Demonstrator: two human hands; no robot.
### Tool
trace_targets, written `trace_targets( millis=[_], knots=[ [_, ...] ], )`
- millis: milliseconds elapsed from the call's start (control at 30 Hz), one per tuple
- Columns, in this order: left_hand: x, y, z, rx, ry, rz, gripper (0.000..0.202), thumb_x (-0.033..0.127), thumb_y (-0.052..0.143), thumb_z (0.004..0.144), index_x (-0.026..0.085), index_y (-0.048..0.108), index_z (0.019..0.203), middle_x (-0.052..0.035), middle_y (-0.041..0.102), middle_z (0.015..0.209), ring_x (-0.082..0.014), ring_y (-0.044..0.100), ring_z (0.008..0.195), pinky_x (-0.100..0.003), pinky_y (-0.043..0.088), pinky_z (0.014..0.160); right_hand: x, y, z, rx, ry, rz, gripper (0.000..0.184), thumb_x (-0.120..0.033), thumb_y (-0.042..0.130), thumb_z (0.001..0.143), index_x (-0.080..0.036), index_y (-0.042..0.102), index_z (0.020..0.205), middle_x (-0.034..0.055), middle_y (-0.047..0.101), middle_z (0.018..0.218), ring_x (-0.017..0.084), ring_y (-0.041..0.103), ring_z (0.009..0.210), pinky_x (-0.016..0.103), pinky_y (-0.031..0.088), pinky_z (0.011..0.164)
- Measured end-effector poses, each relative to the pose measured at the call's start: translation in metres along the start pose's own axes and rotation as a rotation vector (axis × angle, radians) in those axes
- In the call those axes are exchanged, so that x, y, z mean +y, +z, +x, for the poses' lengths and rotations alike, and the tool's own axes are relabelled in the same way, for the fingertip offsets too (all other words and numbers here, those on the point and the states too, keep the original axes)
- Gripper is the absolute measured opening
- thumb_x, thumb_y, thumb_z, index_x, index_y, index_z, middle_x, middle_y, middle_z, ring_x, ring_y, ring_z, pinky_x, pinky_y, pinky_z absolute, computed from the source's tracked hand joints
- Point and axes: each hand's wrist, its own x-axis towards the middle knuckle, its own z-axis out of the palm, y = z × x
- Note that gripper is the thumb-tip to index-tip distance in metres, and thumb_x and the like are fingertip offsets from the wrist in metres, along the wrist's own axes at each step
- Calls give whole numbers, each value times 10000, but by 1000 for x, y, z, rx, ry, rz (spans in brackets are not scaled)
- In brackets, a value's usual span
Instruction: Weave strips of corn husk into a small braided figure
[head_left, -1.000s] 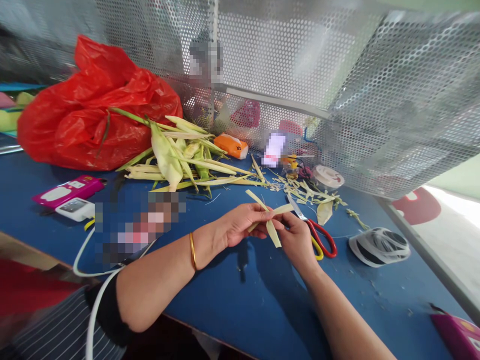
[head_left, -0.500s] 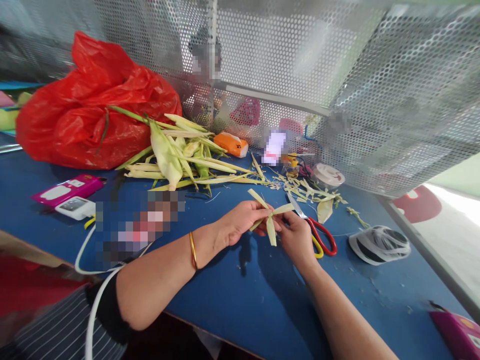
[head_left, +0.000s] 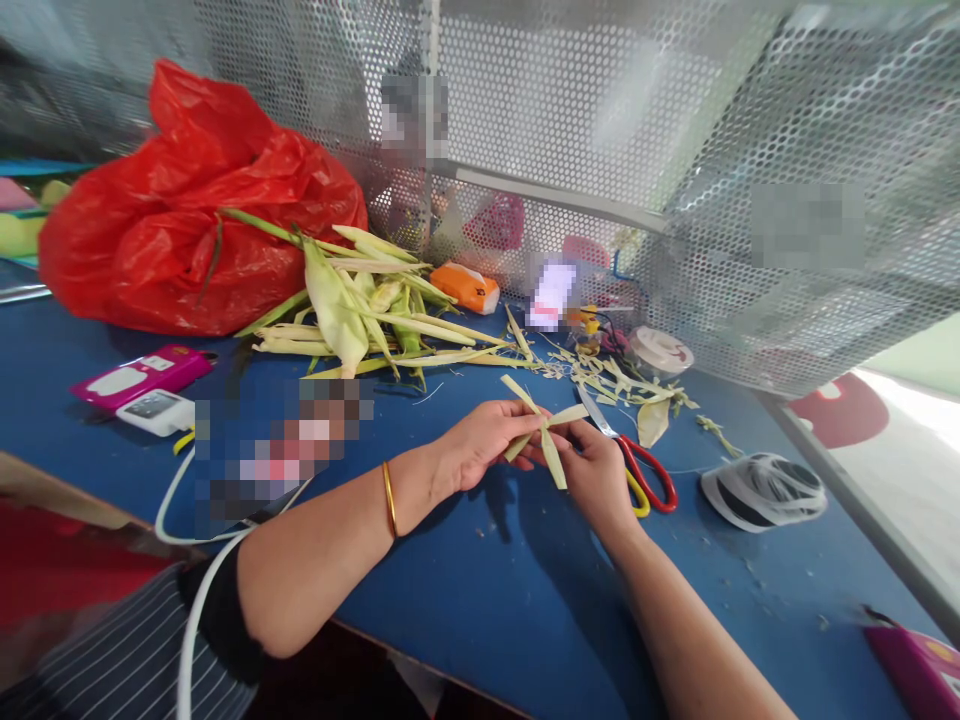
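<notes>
Between my hands is a cross-shaped piece of pale green leaf strips (head_left: 553,460), its ends sticking out in several directions. My left hand (head_left: 491,440) pinches it near the centre with thumb and fingers. From the right, my right hand (head_left: 596,475) has its fingers closed at the piece's edge; its fingertips are partly hidden behind the strips. Scissors (head_left: 654,475) with red and yellow handles lie on the table just beyond my right hand, one handle partly covered by it. Leaf scraps (head_left: 615,385) are scattered past the blades.
A heap of pale green leaves and husks (head_left: 337,310) lies before a red plastic bag (head_left: 202,220) on the blue table (head_left: 465,590). An orange tissue pack (head_left: 465,288), a tape roll (head_left: 661,350) and a plastic-wrapped dark bundle (head_left: 765,490) also lie there. Perforated metal panels (head_left: 555,110) stand behind.
The lower strip of the leaf piece has swung slightly right, toward my right hand. Both hands keep nearly the same place and hold. The whole view has shifted slightly.
</notes>
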Motion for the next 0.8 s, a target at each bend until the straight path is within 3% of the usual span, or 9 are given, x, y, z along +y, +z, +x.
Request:
trace_targets(
  millis=[100, 233, 400, 500, 633, 800],
  knots=[
    [2, -1, 0, -21, -7, -24, 268, 352, 580, 904, 139, 677, 1035, -110, 754, 886, -117, 658, 641, -213, 457, 574, -2, -3, 2, 31, 4, 92, 196, -292, 588, 779, -191, 725, 874, 38, 743, 844, 227, 636, 811, 327, 466, 748],
    [3, -1, 0, 64, -11, -21, 240, 343, 630, 869, 139, 679, 984, -101, 750, 857, -110, 645, 625, -214, 450, 584, -6, -7, 3, 41, 7, 224, 185, -275, 564, 803, -214, 733, 847, 24, 732, 869, 222, 626, 882, 331, 441, 839],
    [0, 3, 0, 117, 5, 85, 180, 297, 698, 803, 142, 660, 886, -74, 737, 782, -113, 643, 610, -214, 398, 555, -6, -3, 0, 52, 56, 265, 221, -423, 668, 783, -207, 718, 785, 15, 698, 747, 194, 609, 750, 298, 449, 714],
    [-2, 4, 0, 111, 3, 161, 117, 256, 656, 824, 143, 637, 852, -59, 721, 720, -115, 638, 577, -211, 363, 517, -5, 1, -3, 117, 72, 203, 206, -403, 696, 758, -199, 701, 728, 4, 680, 685, 167, 577, 661, 283, 432, 645],
    [-3, 4, -2, 90, 36, 231, 72, 206, 623, 833, 139, 645, 847, -38, 705, 699, -99, 617, 531, -206, 337, 483, -6, 2, -4, 199, -9, 84, 175, -361, 668, 778, -198, 692, 720, 12, 683, 707, 172, 582, 675, 284, 432, 647],
    [-1, 6, -2, 158, 43, 228, 83, 180, 670, 792, 124, 685, 852, 4, 642, 618, -103, 613, 497, -203, 354, 470, -9, 2, -4, 194, -18, 81, 191, -369, 641, 807, -195, 684, 742, 8, 671, 705, 165, 571, 672, 275, 435, 647]
  ],
)
